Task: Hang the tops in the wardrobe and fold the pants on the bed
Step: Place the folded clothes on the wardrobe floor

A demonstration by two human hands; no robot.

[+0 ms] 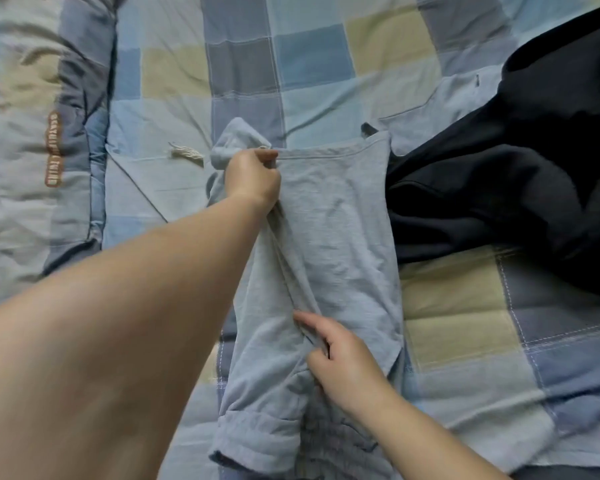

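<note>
A pair of light grey pants (340,230) lies lengthwise down the middle of the bed, its far hem running straight across at the top. My left hand (253,178) grips that far edge at its left end, fingers curled round bunched cloth. Nearer to me, my right hand (340,362) pinches a lengthwise fold in the middle of the pants between thumb and fingers. The near end of the pants is rumpled, with a rolled cuff at the lower left. A dark navy garment (520,188) lies in a heap to the right, touching the pants' right edge.
A checked quilt (243,64) in blue, grey and cream covers the bed. A rolled duvet (42,133) with a brown lettered label lies along the left. A small white tassel (184,154) rests on the quilt left of my left hand.
</note>
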